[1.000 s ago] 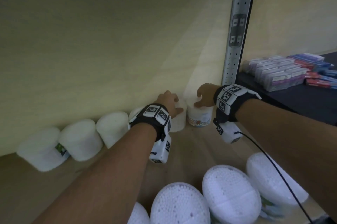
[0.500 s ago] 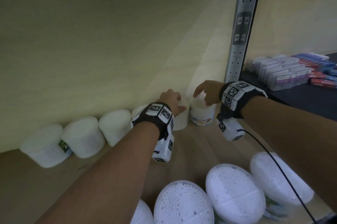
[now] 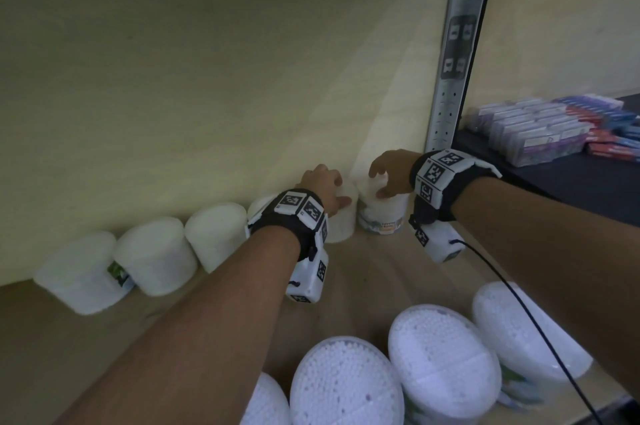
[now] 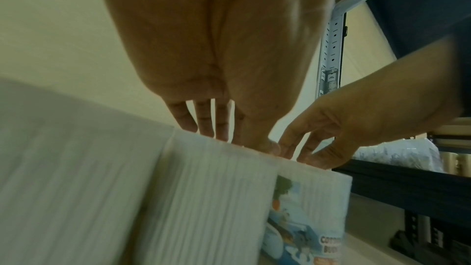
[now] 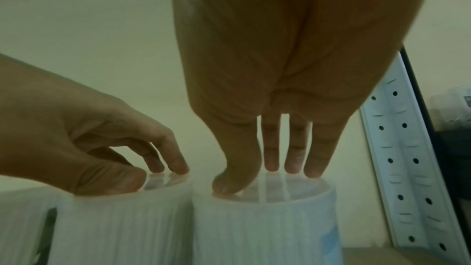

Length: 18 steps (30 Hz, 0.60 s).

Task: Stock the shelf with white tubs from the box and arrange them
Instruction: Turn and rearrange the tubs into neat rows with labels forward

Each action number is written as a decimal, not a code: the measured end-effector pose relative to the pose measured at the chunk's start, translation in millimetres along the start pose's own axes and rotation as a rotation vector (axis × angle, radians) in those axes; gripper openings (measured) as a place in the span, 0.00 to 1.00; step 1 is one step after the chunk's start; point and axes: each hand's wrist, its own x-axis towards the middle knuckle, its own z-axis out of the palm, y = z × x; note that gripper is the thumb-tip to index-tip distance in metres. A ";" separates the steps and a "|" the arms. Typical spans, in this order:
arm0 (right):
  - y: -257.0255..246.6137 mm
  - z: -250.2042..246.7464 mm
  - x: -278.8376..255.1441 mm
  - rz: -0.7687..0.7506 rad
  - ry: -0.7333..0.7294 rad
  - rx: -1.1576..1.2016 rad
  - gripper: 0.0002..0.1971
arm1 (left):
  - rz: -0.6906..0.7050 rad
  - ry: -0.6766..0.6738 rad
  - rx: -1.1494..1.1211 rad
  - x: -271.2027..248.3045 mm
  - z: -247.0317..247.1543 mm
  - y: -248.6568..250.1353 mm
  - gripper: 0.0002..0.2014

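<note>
While the near edge of the wooden shelf (image 3: 363, 279) is carrying a front row of white tubs (image 3: 346, 386) seen from above, their tops showing a beaded white filling, both forearms are reaching over them toward the back. A black cable (image 3: 540, 327) is trailing from the right wrist unit across the nearest right-hand tub. Farther in, the left hand (image 3: 323, 189) is resting on top of the second tub from the right (image 3: 341, 227) in the back row; its grip is narrow, with fingertips (image 5: 178, 166) and thumb touching the lid rather than wrapping round the wall. Just beside it, the right hand (image 3: 391, 175) is standing on the rightmost tub (image 3: 382, 213), fingers (image 5: 316, 160) held fairly straight and spread, thumb pressing the near rim, so this grip is loose and closing on nothing. That tub is showing a blue printed label (image 4: 300, 235) and is touching its neighbour. To the left, more white tubs (image 3: 152, 255) are lining up against the pale back panel (image 3: 207, 78), upright and side by side. Beyond the right hand, a perforated metal upright (image 3: 450, 78) is rising, and past it packaged boxes (image 3: 550, 133) are sitting on a dark neighbouring shelf (image 3: 554, 178).
</note>
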 end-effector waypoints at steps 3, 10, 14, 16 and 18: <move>2.7 -3.2 -4.1 -0.043 -0.018 -0.001 0.27 | 0.001 -0.007 0.002 -0.1 0.1 0.4 0.24; 5.0 -4.1 -7.1 -0.099 -0.022 -0.001 0.28 | 0.002 -0.015 0.013 -0.1 -0.4 0.8 0.25; 5.4 -3.8 -6.5 -0.107 -0.024 -0.017 0.28 | 0.001 -0.014 0.015 0.0 -1.2 0.9 0.24; 5.7 -4.3 -6.0 -0.112 -0.031 -0.006 0.28 | 0.001 -0.012 0.019 0.1 -0.9 1.0 0.24; 5.8 -4.4 -5.6 -0.115 -0.033 0.008 0.28 | 0.003 -0.013 0.022 -0.2 -0.4 1.2 0.24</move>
